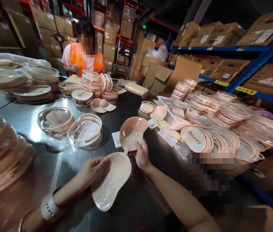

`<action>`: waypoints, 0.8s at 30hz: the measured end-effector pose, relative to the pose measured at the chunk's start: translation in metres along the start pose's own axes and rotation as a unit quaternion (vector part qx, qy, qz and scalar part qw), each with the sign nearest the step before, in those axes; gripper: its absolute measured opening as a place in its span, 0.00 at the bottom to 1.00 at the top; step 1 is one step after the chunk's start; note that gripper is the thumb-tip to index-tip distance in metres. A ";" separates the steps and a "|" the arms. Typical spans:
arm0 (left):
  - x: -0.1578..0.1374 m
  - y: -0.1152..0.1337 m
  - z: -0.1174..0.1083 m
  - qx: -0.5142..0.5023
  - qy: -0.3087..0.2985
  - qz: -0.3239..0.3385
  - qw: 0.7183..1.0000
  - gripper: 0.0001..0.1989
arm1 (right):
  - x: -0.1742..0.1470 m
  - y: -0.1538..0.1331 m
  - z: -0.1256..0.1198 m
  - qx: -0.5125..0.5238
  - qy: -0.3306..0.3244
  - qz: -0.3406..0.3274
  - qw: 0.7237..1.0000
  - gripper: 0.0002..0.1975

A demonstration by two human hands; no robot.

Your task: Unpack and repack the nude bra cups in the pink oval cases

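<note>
Between my hands is a beige adhesive bra (113,180), its two smooth cups joined in the middle by a small link. My left hand (94,169) is closed on the edge of the nearer cup, whose shiny hollow side faces up. On the farther cup, my right hand (142,155) pinches the rim, thumb on top. Part of a small white card (116,140) shows on the table beside that cup. Two clear oval cases (85,130) with printed inserts lie beyond my left hand.
Stacked cases (3,154) rise at the near left. To the right are a white plastic basket (171,120) of bra cups, paper slips (167,137) and rows of cases (194,139). Across the metal table is a person in an orange vest (75,54). Shelves (250,48) hold cartons.
</note>
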State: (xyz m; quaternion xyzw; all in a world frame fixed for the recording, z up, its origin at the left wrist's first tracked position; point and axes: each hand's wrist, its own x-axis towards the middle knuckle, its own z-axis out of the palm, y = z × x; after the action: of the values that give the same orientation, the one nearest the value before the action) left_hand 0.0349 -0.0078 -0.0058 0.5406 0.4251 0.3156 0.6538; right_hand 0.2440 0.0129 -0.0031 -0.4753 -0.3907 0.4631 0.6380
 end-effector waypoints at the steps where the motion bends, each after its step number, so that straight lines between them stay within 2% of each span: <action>1: 0.000 0.000 0.000 0.005 0.001 0.003 1.000 0.29 | -0.001 0.000 0.000 0.000 -0.002 0.000 1.000 0.19; 9: -0.002 0.009 0.003 0.013 0.001 0.023 1.000 0.30 | -0.009 -0.003 0.001 -0.005 -0.004 -0.049 0.999 0.19; 15: 0.001 0.000 -0.002 0.051 0.015 0.031 0.998 0.27 | -0.012 0.007 -0.009 -0.086 0.068 -0.152 0.982 0.23; 18: 0.002 -0.003 -0.004 0.060 0.013 0.027 0.998 0.27 | -0.011 0.010 -0.013 -0.124 0.072 -0.193 0.971 0.22; 24: 0.001 0.001 -0.004 0.066 0.003 0.031 0.997 0.26 | -0.009 0.012 -0.012 -0.129 0.068 -0.184 0.972 0.20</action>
State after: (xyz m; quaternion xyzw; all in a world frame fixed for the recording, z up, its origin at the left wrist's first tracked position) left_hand 0.0319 -0.0050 -0.0054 0.5944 0.4304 0.3083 0.6053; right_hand 0.2505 0.0032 -0.0178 -0.5037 -0.4835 0.2507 0.6705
